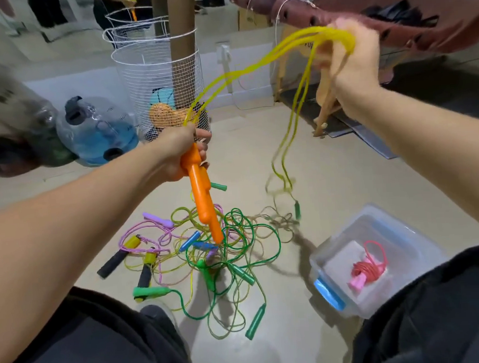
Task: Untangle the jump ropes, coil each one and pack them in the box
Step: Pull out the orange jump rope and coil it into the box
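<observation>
My left hand [179, 148] grips the two orange handles [203, 200] of a yellow jump rope [243, 71], handles pointing down over the pile. My right hand [351, 59], raised at the upper right and blurred, holds several strands of that yellow rope looped over its fingers; the strands hang down to the floor. On the floor lies a tangled pile of ropes [223, 255] in green, yellow, pink and purple with assorted handles. A clear plastic box [377, 260] at the lower right holds a coiled red rope with pink handles [368, 270].
A white wire mesh basket [159, 82] around a brown post stands behind the pile. Beside it at the left is a blue water jug [98, 131]. A wooden-legged bench [391, 23] stands at the upper right. My dark-trousered knees frame the bottom corners.
</observation>
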